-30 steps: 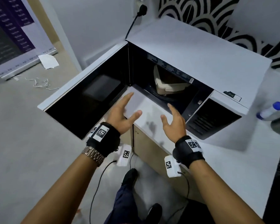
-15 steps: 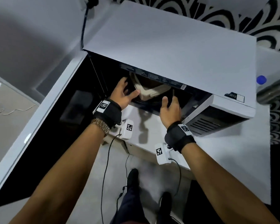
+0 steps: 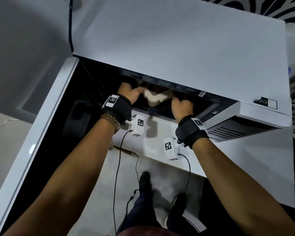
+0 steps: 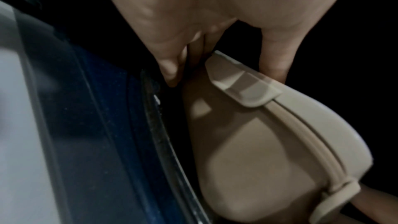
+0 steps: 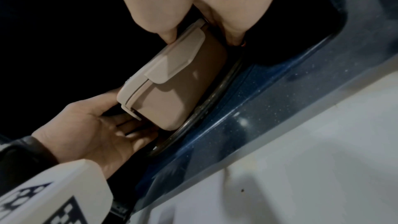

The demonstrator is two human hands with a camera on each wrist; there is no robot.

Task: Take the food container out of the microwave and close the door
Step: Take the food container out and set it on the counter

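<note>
Beige lidded plastic food container (image 3: 156,97) sits on the glass turntable inside the white microwave (image 3: 177,48), left hand (image 3: 129,93) clasping its 9 o'clock end, right hand (image 3: 181,106) its 3 o'clock end; grasp step, next lift and draw it out past the open door (image 3: 46,126).

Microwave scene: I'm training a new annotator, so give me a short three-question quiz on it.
1. True or false: the microwave door is closed.
2. Which hands are on the food container? A) left hand only B) right hand only C) both
3. Fill in: in the right wrist view, the container's base sits on the round ____.

Key: 1 false, it stands wide open. 2 C, one hand at each end. 3 turntable.
</note>
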